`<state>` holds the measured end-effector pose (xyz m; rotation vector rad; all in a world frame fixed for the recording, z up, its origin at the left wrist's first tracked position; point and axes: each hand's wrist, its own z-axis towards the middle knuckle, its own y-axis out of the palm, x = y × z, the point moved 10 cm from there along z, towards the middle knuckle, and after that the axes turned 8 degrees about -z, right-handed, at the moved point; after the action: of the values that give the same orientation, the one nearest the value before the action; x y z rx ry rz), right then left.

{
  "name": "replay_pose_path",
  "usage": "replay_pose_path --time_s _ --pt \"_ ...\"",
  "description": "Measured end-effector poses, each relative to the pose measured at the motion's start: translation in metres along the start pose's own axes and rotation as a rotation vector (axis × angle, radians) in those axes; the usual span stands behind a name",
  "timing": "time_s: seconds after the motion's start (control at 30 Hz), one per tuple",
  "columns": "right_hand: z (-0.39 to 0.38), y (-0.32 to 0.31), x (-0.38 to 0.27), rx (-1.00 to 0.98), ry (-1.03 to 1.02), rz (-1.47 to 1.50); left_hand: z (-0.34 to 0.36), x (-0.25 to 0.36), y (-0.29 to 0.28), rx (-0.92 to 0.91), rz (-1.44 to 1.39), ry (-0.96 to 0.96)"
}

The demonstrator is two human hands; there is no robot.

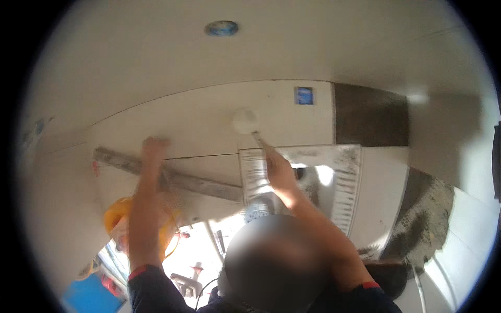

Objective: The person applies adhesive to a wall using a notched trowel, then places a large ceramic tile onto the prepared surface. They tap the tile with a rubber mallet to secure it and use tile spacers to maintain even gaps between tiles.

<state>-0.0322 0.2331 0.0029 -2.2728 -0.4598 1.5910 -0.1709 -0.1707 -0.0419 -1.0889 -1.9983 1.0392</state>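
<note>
Dark rounded head (274,261) sits below pale round mallet (245,121) and smooth tile (195,122).

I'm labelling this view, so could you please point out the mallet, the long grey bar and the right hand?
Mallet (245,121): head view, on its pale round head.
Long grey bar (202,185): head view, right of its middle.
Right hand (281,170): head view, on its back.

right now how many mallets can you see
1: the mallet in the right hand, its pale round head in front of a large pale tile. More could be hidden lower down, where the view is blocked.
</note>
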Motion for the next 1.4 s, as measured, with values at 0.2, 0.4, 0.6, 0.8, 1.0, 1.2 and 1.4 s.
replay_pose_path --time_s 0.2,0.4,0.6,0.8,1.0,1.2,1.4 --pt "0.004 0.005 -0.012 -0.002 -0.005 -0.192 -0.017 0.041 0.025 -0.082 0.232 -0.027" --pt "0.027 0.032 -0.069 0.033 -0.249 -0.103 -0.026 0.028 0.030 -0.030 0.137 -0.004" --pt "0.064 0.071 -0.082 -0.037 -0.230 -0.135 -0.036 0.032 0.027 -0.001 0.057 -0.008" --pt "0.074 0.094 -0.093 -0.036 -0.350 -0.170 -0.039 0.033 0.023 0.019 0.063 -0.040" --pt "0.083 0.116 -0.102 -0.120 -0.324 -0.197 -0.041 0.038 0.018 -0.008 0.080 -0.059" --pt "0.078 0.127 -0.127 -0.108 -0.411 -0.162 -0.038 0.030 0.024 0.010 0.084 -0.049" --pt "0.080 0.134 -0.135 -0.148 -0.421 -0.168 -0.040 0.031 0.022 0.043 0.024 -0.037"
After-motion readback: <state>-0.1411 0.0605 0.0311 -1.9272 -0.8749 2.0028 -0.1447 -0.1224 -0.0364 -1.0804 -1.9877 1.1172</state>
